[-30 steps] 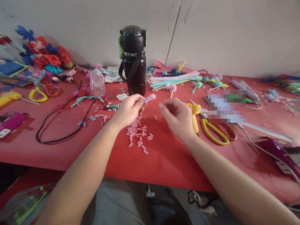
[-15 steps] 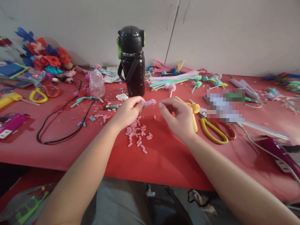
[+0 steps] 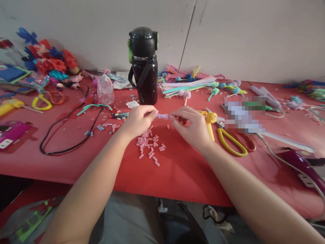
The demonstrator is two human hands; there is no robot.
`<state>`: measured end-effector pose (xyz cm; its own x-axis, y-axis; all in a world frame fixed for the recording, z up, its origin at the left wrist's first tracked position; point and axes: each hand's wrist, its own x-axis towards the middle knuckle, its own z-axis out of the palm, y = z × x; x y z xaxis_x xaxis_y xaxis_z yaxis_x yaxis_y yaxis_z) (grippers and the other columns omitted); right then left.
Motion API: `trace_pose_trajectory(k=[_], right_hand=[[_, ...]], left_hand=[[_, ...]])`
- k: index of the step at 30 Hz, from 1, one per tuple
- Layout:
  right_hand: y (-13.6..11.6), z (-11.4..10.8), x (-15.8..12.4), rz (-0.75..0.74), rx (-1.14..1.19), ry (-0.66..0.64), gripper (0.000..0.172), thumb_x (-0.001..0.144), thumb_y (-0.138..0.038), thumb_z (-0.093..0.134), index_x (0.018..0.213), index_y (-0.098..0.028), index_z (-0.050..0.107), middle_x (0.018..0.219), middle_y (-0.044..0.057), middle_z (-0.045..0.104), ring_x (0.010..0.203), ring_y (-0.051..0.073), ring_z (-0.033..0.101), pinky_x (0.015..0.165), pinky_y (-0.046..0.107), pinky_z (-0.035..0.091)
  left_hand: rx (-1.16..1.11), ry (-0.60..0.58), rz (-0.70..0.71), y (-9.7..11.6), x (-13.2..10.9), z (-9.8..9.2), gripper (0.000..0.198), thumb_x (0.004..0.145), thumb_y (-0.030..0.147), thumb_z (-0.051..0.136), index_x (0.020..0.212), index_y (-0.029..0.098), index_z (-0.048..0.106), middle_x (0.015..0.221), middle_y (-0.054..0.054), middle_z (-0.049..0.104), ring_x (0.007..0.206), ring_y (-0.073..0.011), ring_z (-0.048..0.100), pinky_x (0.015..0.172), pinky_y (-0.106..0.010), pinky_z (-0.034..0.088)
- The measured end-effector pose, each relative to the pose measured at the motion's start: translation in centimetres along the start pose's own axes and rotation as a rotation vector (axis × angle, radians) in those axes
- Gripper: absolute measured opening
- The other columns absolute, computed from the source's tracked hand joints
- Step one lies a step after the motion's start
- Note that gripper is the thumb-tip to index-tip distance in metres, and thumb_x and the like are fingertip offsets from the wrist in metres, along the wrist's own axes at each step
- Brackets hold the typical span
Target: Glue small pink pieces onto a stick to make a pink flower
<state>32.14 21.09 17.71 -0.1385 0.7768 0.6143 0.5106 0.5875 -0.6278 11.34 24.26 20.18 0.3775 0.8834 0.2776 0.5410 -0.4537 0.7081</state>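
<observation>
Lilac coil (image 3: 163, 116) between left hand (image 3: 139, 120) and right hand (image 3: 195, 128), each pinching one end; the right, formerly apart, has closed in, giving two-ended control.

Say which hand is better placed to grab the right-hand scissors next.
Likely the right hand: the scissors lie on its outer side. The left hand, farther off, pinches the coil; the right is at its other end.
</observation>
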Motion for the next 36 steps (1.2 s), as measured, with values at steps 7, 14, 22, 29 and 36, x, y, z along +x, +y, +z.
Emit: trace_pose_trajectory(k=[7, 14, 22, 29, 36], right_hand=[[0.12, -0.02, -0.01, 0.001, 0.012, -0.036, 0.012, 0.091, -0.020, 0.065, 0.090, -0.021, 0.077, 0.083, 0.003, 0.070, 0.071, 0.016, 0.061, 0.069, 0.033, 0.053], [0.22, -0.22, -0.03, -0.029, -0.021, -0.056, 0.013, 0.087, -0.017, 0.066, 0.092, -0.021, 0.078, 0.087, 0.004, 0.071, 0.071, 0.016, 0.061, 0.069, 0.032, 0.053], [0.47, -0.13, -0.07, -0.045, -0.042, -0.072, 0.013, 0.087, -0.016, 0.067, 0.091, -0.020, 0.079, 0.087, 0.004, 0.071, 0.072, 0.016, 0.062, 0.070, 0.031, 0.053], [0.41, -0.21, -0.07, -0.056, -0.058, -0.096, 0.013, 0.088, -0.014, 0.065, 0.087, -0.019, 0.077, 0.085, 0.004, 0.069, 0.072, 0.015, 0.062, 0.071, 0.030, 0.052], [0.25, -0.31, 0.00, -0.061, -0.073, -0.119, 0.014, 0.089, -0.013, 0.063, 0.086, -0.019, 0.075, 0.085, 0.004, 0.069, 0.073, 0.016, 0.061, 0.072, 0.030, 0.051]], left_hand=[[0.039, 0.006, -0.020, 0.01, -0.03, 0.01, 0.035, 0.093, 0.033, 0.053, 0.063, 0.020, 0.041, 0.061, 0.003, 0.038, 0.061, -0.0143, 0.038, 0.060, -0.031, 0.026], [0.041, 0.000, -0.015, 0.04, -0.03, 0.03, 0.034, 0.093, 0.030, 0.052, 0.063, 0.020, 0.040, 0.060, 0.003, 0.037, 0.059, -0.0136, 0.037, 0.058, -0.031, 0.025], [0.024, -0.025, -0.058, 0.01, -0.09, 0.05, 0.027, 0.090, 0.031, 0.054, 0.066, 0.019, 0.052, 0.062, 0.003, 0.047, 0.061, -0.0134, 0.042, 0.060, -0.030, 0.029], [0.030, -0.040, -0.076, 0.18, -0.05, -0.05, 0.029, 0.091, 0.029, 0.053, 0.064, 0.018, 0.050, 0.060, 0.003, 0.045, 0.060, -0.0127, 0.042, 0.060, -0.030, 0.028], [0.042, -0.036, -0.060, 0.06, -0.10, 0.03, 0.029, 0.092, 0.029, 0.053, 0.065, 0.018, 0.050, 0.061, 0.002, 0.045, 0.062, -0.0132, 0.043, 0.061, -0.030, 0.029]])
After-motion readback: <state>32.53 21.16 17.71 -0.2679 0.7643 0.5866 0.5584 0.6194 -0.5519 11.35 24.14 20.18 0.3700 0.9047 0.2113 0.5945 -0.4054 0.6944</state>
